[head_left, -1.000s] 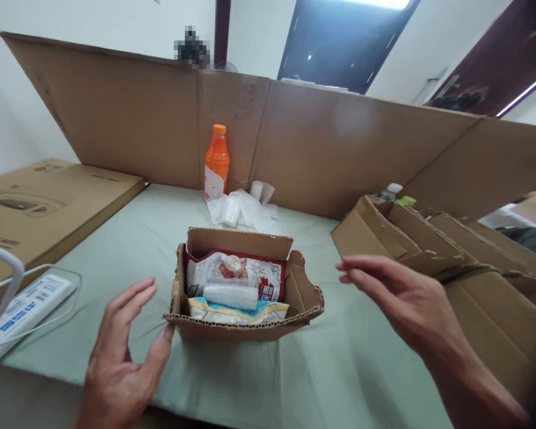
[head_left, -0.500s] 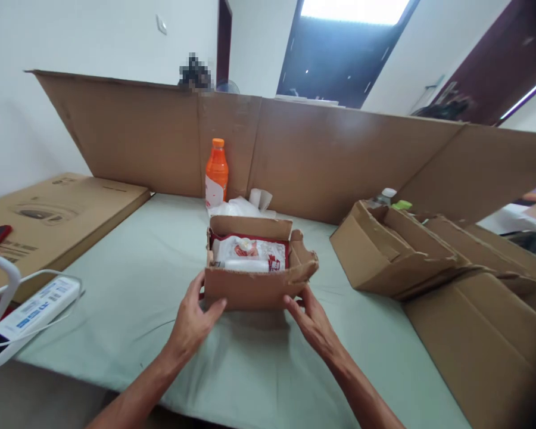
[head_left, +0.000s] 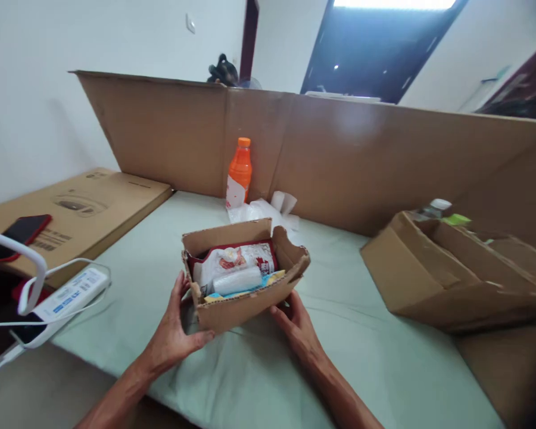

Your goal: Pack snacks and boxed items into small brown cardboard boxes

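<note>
A small open cardboard box with torn edges sits slanted between my hands. My left hand grips its left end, thumb along the front wall and fingers around the side. At the lower right corner my right hand holds the box, with some fingers hidden behind and under it. Inside lie a red and white printed packet, a roll of clear white plastic and a blue and yellow packet mostly hidden by the front wall.
An orange bottle stands at the back beside crumpled white plastic. Larger cardboard boxes are on the right. On the left are a flat carton, a phone and a power strip. A cardboard panel borders the back.
The box has turned, its right end swinging away from me, and its left end has come closer. Both hands moved with it. The camera view has shifted left.
</note>
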A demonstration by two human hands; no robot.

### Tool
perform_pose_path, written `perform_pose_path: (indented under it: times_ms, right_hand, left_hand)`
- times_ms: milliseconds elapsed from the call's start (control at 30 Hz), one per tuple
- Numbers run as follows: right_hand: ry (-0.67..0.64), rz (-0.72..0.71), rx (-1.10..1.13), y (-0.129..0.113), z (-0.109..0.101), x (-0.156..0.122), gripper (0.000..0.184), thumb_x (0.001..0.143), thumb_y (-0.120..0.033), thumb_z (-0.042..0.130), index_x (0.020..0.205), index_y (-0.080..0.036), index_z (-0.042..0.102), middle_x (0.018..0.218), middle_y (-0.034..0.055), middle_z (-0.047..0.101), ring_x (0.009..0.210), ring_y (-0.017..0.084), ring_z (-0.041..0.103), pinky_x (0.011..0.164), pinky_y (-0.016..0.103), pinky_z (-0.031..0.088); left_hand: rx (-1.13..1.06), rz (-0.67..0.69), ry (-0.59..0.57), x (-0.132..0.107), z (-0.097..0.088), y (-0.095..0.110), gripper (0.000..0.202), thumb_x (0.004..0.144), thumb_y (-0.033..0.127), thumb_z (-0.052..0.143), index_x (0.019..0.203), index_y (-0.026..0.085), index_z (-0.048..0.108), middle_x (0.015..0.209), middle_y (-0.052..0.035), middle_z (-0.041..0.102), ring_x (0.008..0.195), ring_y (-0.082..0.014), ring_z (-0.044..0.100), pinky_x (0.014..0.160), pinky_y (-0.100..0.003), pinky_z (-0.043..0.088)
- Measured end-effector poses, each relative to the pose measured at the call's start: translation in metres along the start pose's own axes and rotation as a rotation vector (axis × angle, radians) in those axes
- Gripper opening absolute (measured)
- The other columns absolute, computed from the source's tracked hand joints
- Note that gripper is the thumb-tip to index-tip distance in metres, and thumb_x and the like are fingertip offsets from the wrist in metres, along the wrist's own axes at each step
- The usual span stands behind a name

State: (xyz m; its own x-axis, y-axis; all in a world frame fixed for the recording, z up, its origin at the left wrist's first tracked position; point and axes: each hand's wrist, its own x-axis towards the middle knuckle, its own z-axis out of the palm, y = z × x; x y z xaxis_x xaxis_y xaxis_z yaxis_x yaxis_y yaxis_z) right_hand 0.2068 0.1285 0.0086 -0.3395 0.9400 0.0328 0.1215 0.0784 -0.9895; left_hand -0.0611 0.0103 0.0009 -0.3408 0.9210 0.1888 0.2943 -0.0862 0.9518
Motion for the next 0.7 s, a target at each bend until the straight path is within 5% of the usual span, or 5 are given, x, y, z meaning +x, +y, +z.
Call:
perform_pose_path:
  times_ms: [100,233,400,533,700]
  right_hand:
    - [0.001,0.020,0.007,0.000,-0.002,0.000,0.064,0.081,-0.056,0.072,0.131,-0.022,0.052,0.129,0.0128,0.065,0.111,0.028,0.066,0.096,0.044,0.055]
    - [0.005,0.046,-0.014,-0.008,-0.003,0.005,0.059,0.081,-0.054,0.073,0.127,-0.022,0.055,0.127,0.0136,0.066,0.114,0.030,0.066,0.098,0.045,0.055]
    - [0.019,-0.028,-0.064,-0.012,0.015,0.047,0.064,0.079,-0.056,0.072,0.129,-0.020,0.054,0.128,0.0136,0.066,0.111,0.030,0.066,0.095,0.044,0.056]
    - [-0.058,-0.193,-0.039,-0.026,0.057,0.110,0.077,0.078,-0.060,0.070,0.137,-0.017,0.048,0.136,0.0166,0.060,0.124,0.031,0.058,0.098,0.044,0.054]
    - [-0.099,-0.347,-0.041,-0.048,0.141,0.169,0.088,0.079,-0.048,0.068,0.153,-0.018,0.031,0.158,0.0194,0.037,0.142,0.032,0.043,0.107,0.049,0.048]
  left_hand:
    - [-0.045,0.014,-0.048,0.005,-0.002,0.007,0.128,0.062,0.042,0.089,0.161,0.028,0.010,0.161,-0.0193,0.031,0.140,-0.0395,0.047,0.113,-0.058,0.042]
    - [-0.078,0.056,-0.031,0.015,-0.001,0.012,0.127,0.059,0.034,0.091,0.161,0.028,0.016,0.157,-0.0185,0.038,0.140,-0.0401,0.046,0.109,-0.057,0.047]
    - [-0.131,0.020,0.040,0.039,-0.003,0.011,0.125,0.061,0.040,0.089,0.161,0.028,0.014,0.153,-0.0193,0.043,0.127,-0.0375,0.059,0.099,-0.053,0.055]
    - [-0.111,0.018,0.207,0.060,-0.026,0.011,0.116,0.065,0.042,0.084,0.158,0.028,0.015,0.152,-0.0164,0.044,0.127,-0.0333,0.058,0.095,-0.047,0.058]
    - [0.058,0.117,0.543,0.099,-0.080,0.020,0.110,0.063,0.036,0.084,0.154,0.030,0.023,0.147,-0.0140,0.048,0.128,-0.0318,0.056,0.091,-0.045,0.059]
